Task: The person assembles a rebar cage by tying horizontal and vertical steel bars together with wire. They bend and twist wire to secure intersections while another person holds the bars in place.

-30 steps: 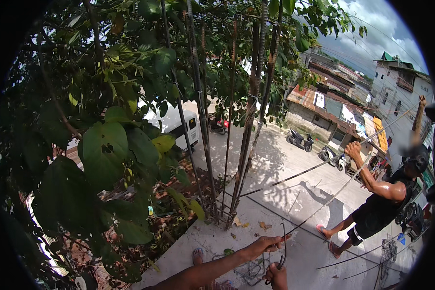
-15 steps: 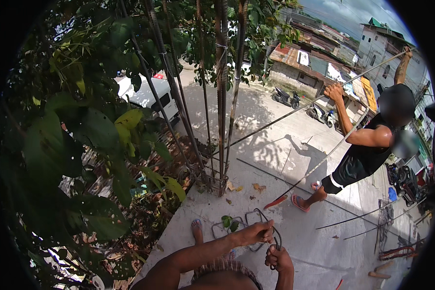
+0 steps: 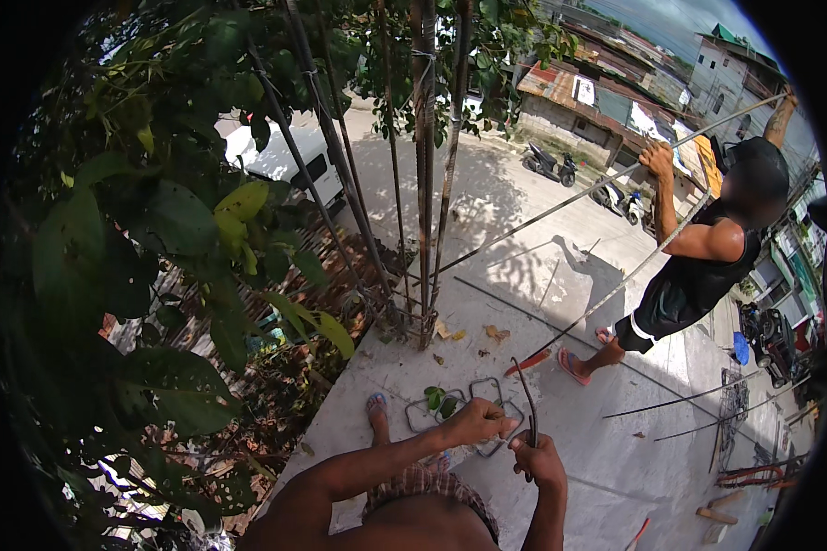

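Note:
My right hand (image 3: 539,459) is wrapped round a dark, thin curved rod (image 3: 529,395), whose bent upper end points up above my fist. Close beside it, my left hand (image 3: 480,422) has its fingertips pinched together near the rod; what they hold is too small to make out. Below and beyond my hands, several bent square steel stirrups (image 3: 484,389) lie on the concrete, with a few green leaves (image 3: 440,401) among them.
Upright rebars (image 3: 423,184) tied in bunches rise ahead, beside leafy branches (image 3: 184,220). At right a co-worker (image 3: 689,275) in black grips a long rod (image 3: 579,195) overhead. More bars (image 3: 680,400) and a red-ended strip (image 3: 528,362) lie on the slab (image 3: 579,450).
The curved rod has swung more upright, its tip now pointing up. My hands have shifted slightly, and the view has moved a little. The co-worker's arms and rod stay raised.

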The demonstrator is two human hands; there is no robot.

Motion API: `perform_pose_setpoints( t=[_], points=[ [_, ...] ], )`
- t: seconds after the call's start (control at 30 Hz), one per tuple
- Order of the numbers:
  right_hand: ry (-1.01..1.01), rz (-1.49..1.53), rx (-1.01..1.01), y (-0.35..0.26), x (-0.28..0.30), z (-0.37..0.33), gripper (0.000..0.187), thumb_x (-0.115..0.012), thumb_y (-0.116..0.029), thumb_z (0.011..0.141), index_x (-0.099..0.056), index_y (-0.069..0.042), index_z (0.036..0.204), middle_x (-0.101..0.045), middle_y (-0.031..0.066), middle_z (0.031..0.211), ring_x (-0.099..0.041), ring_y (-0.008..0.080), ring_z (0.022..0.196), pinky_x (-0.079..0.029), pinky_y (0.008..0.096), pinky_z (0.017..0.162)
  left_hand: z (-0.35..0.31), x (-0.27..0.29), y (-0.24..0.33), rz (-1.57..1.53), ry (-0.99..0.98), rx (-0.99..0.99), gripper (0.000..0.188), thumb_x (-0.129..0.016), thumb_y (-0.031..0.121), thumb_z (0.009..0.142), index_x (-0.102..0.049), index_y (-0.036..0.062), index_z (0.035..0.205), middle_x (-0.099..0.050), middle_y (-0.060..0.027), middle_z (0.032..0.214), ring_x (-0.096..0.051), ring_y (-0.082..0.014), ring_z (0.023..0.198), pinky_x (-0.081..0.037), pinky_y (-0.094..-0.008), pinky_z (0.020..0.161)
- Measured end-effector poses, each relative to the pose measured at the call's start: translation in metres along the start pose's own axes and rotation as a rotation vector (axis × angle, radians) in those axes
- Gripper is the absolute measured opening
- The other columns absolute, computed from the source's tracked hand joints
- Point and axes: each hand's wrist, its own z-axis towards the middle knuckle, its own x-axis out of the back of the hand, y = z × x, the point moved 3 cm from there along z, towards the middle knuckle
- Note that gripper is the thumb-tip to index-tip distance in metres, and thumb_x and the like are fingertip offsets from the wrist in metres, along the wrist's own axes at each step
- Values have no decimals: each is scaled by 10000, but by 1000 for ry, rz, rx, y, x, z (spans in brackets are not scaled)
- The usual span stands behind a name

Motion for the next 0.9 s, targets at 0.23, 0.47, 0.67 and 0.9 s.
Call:
perform_pose_setpoints(
  t=[0.23,0.47,0.67,0.9],
  points=[
    [47,372,83,6,-42,16,221,-655,-211,897,-539,-55,790,-427,-18,530,-380,98,417,-443,295,470,8,13,-29,-438,158,7,321,-586,339,961,-620,25,907,-663,-77,869,-647,-144,863,-529,-304,823],
    [178,234,129,21,-59,14,219,-647,-213,900,-553,-23,848,-461,-12,560,-436,94,441,-460,282,447,-5,-10,-55,-730,228,146,363,-485,411,993,-529,54,950,-658,-96,872,-666,-190,868,-530,-334,783],
    [154,216,81,27,-63,11,267,-655,-239,897,-576,16,912,-475,-5,583,-458,94,462,-461,276,439,-2,-3,-56,-501,133,-53,356,-529,356,982,-498,2,986,-654,-106,838,-670,-176,794,-539,-313,721],
    [181,234,99,20,-76,5,270,-589,-272,947,-573,-5,919,-422,-21,558,-386,88,422,-436,282,443,7,-6,-61,-646,124,-50,408,-580,341,962,-463,16,1178,-636,-78,892,-632,-139,826,-517,-285,746]
  ],
)
